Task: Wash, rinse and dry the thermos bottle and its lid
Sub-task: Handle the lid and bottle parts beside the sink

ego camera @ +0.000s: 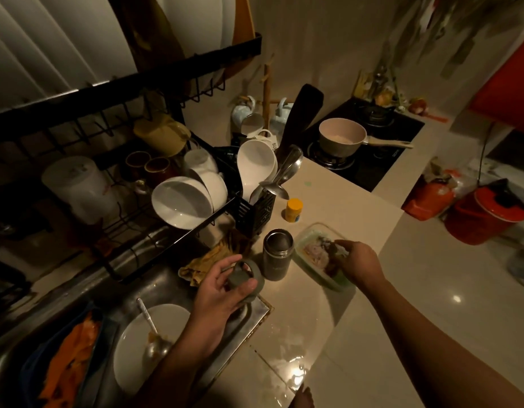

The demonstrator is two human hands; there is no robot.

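The thermos bottle (277, 254) is a short dark steel cylinder standing upright and uncapped on the counter, right of the sink. My left hand (222, 293) grips its grey-green lid (247, 279) with a loop handle, held over the sink's right rim, just left of the bottle. My right hand (357, 262) hovers over a clear food container (306, 240) to the bottle's right, fingers curled around something small and dark that I cannot identify.
The steel sink (154, 278) holds a white plate (137, 346) with a spoon and a blue tub with orange scraps. A black dish rack (131, 172) full of bowls stands behind. A yellow cloth (204, 263), yellow-capped jar (293, 210) and stove with pot (341, 139) are nearby.
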